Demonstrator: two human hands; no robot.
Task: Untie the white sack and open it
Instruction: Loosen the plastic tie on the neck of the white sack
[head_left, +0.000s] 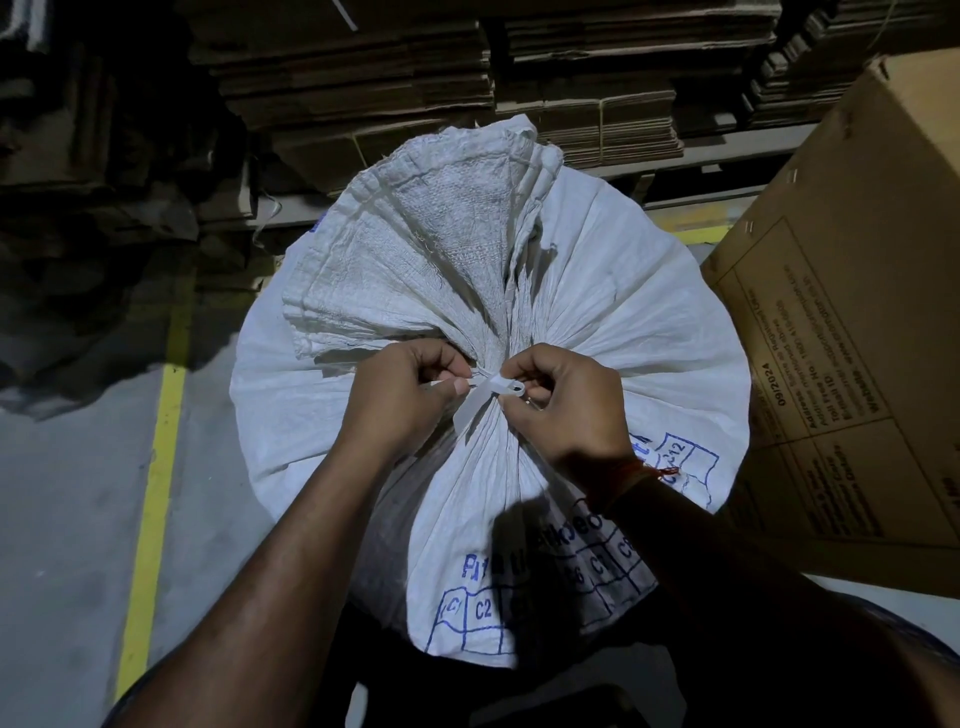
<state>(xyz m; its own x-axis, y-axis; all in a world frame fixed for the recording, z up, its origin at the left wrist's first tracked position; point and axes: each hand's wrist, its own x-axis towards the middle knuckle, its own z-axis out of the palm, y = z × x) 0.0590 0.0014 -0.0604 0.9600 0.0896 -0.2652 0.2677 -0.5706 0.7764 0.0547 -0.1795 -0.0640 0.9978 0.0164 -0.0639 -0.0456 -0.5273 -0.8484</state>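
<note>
Untying in progress: white sack (597, 291) stands centre frame, gathered neck tied with white strip (485, 389). Left hand (400, 395) pinches strip end at 9 o'clock; right hand (566, 405) pinches loop at 3 o'clock. Pull free end only, steady; avoid tightening knot.

The knot (485, 387) is partly hidden under both hands' fingertips. The box (852, 322) runs off the right edge. Shadow blurs the sack (597, 291) print near the right wrist.
</note>
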